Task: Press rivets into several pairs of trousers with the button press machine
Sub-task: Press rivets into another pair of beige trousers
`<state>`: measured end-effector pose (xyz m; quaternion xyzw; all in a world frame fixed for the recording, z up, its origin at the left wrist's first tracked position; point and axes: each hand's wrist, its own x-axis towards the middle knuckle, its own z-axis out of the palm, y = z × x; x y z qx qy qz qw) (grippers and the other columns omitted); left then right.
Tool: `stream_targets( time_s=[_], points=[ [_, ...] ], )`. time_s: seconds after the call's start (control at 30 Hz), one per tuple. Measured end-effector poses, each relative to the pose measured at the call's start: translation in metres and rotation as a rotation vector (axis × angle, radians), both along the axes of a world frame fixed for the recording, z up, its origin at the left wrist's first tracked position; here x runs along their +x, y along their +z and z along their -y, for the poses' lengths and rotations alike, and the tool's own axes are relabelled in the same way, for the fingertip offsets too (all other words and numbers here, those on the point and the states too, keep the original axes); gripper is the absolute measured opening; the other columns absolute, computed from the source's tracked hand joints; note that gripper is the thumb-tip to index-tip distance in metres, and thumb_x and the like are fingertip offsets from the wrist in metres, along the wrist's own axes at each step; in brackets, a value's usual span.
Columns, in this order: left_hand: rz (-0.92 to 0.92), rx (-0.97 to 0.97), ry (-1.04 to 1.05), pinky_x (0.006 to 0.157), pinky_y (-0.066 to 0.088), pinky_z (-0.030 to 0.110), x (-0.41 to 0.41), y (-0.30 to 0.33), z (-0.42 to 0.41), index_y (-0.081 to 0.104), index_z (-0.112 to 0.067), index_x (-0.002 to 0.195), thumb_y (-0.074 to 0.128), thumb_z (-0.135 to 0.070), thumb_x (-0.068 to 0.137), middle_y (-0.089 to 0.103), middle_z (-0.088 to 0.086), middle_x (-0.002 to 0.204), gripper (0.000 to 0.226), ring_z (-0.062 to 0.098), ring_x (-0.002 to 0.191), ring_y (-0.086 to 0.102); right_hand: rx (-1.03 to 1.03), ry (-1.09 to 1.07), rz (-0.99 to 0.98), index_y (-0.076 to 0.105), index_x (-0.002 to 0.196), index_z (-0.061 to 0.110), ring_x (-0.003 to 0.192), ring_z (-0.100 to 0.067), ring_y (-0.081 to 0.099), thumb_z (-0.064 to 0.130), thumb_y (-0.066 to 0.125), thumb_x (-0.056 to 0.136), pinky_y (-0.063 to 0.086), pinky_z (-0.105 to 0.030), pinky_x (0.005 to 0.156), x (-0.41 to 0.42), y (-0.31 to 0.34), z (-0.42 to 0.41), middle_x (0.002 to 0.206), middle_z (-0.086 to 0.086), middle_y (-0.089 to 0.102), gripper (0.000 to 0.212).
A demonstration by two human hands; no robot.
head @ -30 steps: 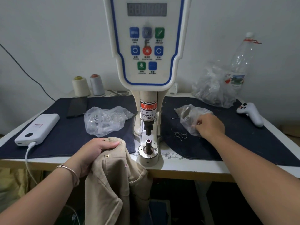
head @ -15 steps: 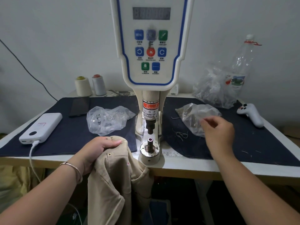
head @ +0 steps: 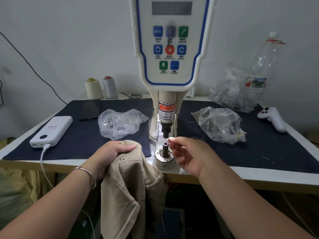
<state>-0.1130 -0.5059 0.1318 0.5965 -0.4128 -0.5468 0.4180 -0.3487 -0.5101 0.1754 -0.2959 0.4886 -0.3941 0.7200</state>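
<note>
The button press machine [head: 170, 49] stands at the table's middle, its punch [head: 166, 131] hanging above the lower die post [head: 165, 147]. My left hand [head: 112, 152] grips the waistband of beige trousers [head: 127, 187] that hang over the table's front edge, just left of the die; one brass rivet [head: 123, 159] shows in the fabric. My right hand [head: 188, 156] pinches a small rivet [head: 170, 139] between thumb and forefinger, right beside the top of the die post.
A clear bag of metal parts [head: 120, 123] lies left of the machine, another bag [head: 221, 125] to the right. A power bank [head: 51, 131], a phone [head: 90, 110], two thread cones [head: 101, 87], a white controller [head: 274, 119] and a plastic bottle [head: 264, 62] sit round the dark mat [head: 259, 149].
My right hand left the right-hand bag and came left to the die post, now pinching a rivet. My left hand still holds the trousers in the same place.
</note>
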Motion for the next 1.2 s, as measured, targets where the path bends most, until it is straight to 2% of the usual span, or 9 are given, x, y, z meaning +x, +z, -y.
stream_targets(
  time_s=[0.23,0.33,0.53,0.87,1.0,1.13,1.2],
  points=[
    [-0.004,-0.004,0.014,0.081,0.053,0.035,-0.0006,-0.0004,0.0009,0.075,0.001,0.097,0.068,-0.017,0.087,0.075,0.018,0.094,0.022,0.025,0.085,0.069,0.094,-0.001,0.091,0.062,0.071,0.005,0.038,-0.006,0.054,0.004,0.063,0.086,0.029,-0.013,0.031,0.0041,0.002,0.0037,0.054,-0.003,0.063,0.015],
    [0.009,-0.003,0.011,0.079,0.052,0.034,-0.0002,0.0,0.0013,0.077,-0.002,0.09,0.069,-0.017,0.087,0.075,0.016,0.09,0.018,0.024,0.082,0.07,0.127,0.006,0.141,0.061,0.073,0.004,0.038,-0.006,0.054,0.004,0.062,0.087,0.028,-0.012,0.03,0.0047,0.0017,0.0053,0.055,-0.003,0.063,0.014],
    [0.009,0.017,0.0,0.088,0.05,0.04,0.0011,0.0004,0.0009,0.079,-0.006,0.085,0.071,-0.02,0.084,0.075,0.017,0.092,0.016,0.027,0.086,0.068,0.156,0.019,0.172,0.062,0.075,0.003,0.038,-0.005,0.054,0.004,0.06,0.088,0.028,-0.012,0.03,0.0047,0.0034,0.0043,0.056,-0.003,0.064,0.013],
    [0.015,0.005,-0.012,0.08,0.052,0.035,0.0001,0.0017,0.001,0.08,-0.009,0.077,0.069,-0.019,0.086,0.075,0.014,0.087,0.017,0.023,0.08,0.07,0.187,-0.044,0.31,0.059,0.081,0.002,0.037,-0.007,0.054,0.002,0.055,0.091,0.029,-0.012,0.031,0.0023,0.0047,-0.0018,0.06,-0.008,0.067,0.01],
    [0.028,0.007,-0.01,0.088,0.051,0.039,0.0006,0.0013,0.0015,0.079,-0.005,0.087,0.069,-0.019,0.087,0.075,0.017,0.094,0.018,0.026,0.086,0.07,0.174,-0.045,0.33,0.058,0.081,0.002,0.037,-0.007,0.053,0.002,0.054,0.092,0.03,-0.013,0.031,0.0033,0.0053,-0.0025,0.062,-0.009,0.068,0.012],
    [0.019,0.006,-0.004,0.086,0.051,0.038,0.0005,0.0007,0.0008,0.079,-0.005,0.088,0.069,-0.019,0.087,0.075,0.017,0.094,0.017,0.026,0.086,0.069,0.186,-0.033,0.368,0.059,0.082,0.001,0.036,-0.006,0.051,0.002,0.053,0.092,0.029,-0.013,0.031,0.0034,0.0041,-0.0034,0.061,-0.007,0.066,0.011],
    [0.03,0.009,-0.003,0.091,0.05,0.041,0.001,0.0004,0.0011,0.078,-0.005,0.089,0.07,-0.02,0.087,0.075,0.018,0.095,0.018,0.028,0.09,0.069,0.196,-0.025,0.383,0.06,0.088,0.001,0.036,-0.005,0.051,0.002,0.054,0.091,0.03,-0.013,0.031,0.0029,0.0026,-0.0039,0.062,-0.006,0.066,0.007]
  ],
)
